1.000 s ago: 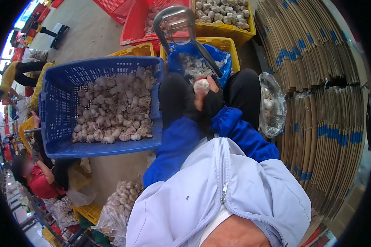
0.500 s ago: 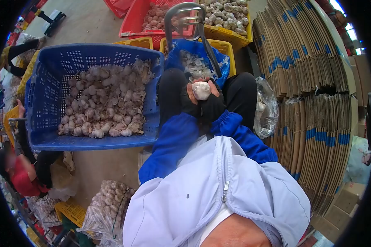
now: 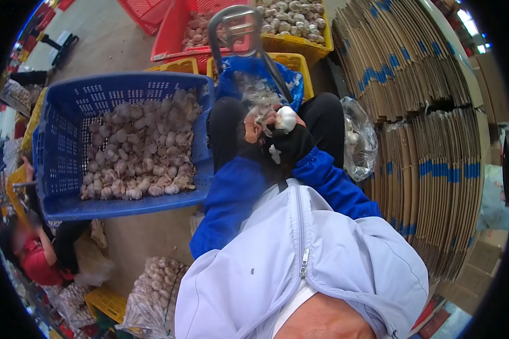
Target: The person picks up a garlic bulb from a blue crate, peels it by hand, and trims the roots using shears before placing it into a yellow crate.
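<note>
Between my knees, my right hand (image 3: 294, 135), in a dark fingerless glove, is closed around a white garlic bulb (image 3: 286, 119). Beside it on the left, my left hand (image 3: 253, 133) holds loose papery garlic skin (image 3: 261, 120) in its fingers. A white scrap of skin hangs just below the hands. Beyond them, a blue bag (image 3: 293, 79) with garlic skins inside lines a yellow crate (image 3: 306, 76). At my left stands a blue crate (image 3: 119, 210) of unpeeled-looking garlic bulbs (image 3: 144, 147).
Stacked flat cardboard (image 3: 424, 175) stands on the right, with a clear plastic bag (image 3: 361, 141) by my knee. Red (image 3: 167, 42) and yellow crates of garlic are ahead. A metal handle (image 3: 260, 34) rises over the blue bag. Bagged garlic (image 3: 155, 288) and a seated person (image 3: 37, 254) are at left.
The hands have moved apart slightly. The bulb has shifted right and now looks whiter, while loose skin shows in my left hand. The whole view has shifted a little.
</note>
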`<state>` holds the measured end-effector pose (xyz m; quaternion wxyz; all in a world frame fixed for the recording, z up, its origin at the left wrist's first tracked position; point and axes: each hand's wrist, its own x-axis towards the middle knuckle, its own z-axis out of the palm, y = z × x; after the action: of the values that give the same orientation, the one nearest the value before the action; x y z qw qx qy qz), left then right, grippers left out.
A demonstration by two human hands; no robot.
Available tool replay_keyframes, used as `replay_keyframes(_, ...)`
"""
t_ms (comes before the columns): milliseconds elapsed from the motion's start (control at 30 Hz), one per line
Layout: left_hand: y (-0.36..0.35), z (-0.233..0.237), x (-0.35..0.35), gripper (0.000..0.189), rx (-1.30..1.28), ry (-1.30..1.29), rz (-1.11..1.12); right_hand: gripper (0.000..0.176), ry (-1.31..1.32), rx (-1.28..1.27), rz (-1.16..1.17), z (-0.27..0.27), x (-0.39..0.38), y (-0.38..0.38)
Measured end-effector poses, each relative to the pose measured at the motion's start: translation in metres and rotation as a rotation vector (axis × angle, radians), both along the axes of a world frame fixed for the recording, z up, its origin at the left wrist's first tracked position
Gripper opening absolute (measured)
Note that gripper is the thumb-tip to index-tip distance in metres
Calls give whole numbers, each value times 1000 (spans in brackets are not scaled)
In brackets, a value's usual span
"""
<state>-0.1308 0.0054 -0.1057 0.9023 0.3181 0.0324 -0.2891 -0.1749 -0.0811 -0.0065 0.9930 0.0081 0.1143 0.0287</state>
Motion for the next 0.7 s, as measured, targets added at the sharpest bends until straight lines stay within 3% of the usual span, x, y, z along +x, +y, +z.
replay_keyframes(33,-1,-7,-2,33,26,-5,16,31,160,-142,-129,-2,-2,0)
replay_keyframes(67,1,-4,-4,33,145,-135,-25,30,157,-148,-133,15,-6,-2)
replay_keyframes(133,20,49,-13,28,913,-964,-222,29,150,-156,-132,59,-13,-5)
replay_keyframes(167,21,43,-16,27,1009,-1129,-360,29,-56,-171,-28,35,-23,-39)
replay_keyframes(200,27,41,-16,26,1119,-1281,-496,28,-76,-324,-91,28,-32,-67)
replay_keyframes(300,27,50,-29,28,1216,-1209,-305,27,464,-1792,-399,14,-63,-134)
replay_keyframes(367,43,78,-17,26,1186,-1090,-215,26,738,-2372,-316,-3,-105,-173)
replay_keyframes(400,53,103,-6,22,1095,-1011,-191,26,832,-2516,-214,-16,-122,-188)
replay_keyframes(500,96,132,27,17,1003,-846,276,24,907,-2674,18,-45,-150,-197)
replay_keyframes(567,136,86,72,16,1030,-597,300,24,889,-2661,47,-52,-154,-201)
replay_keyframes(633,188,91,115,19,1489,-593,199,23,840,-2639,36,-57,-154,-206)
replay_keyframes(700,245,65,174,24,2083,-659,-105,23,832,-2654,-26,-51,-151,-203)
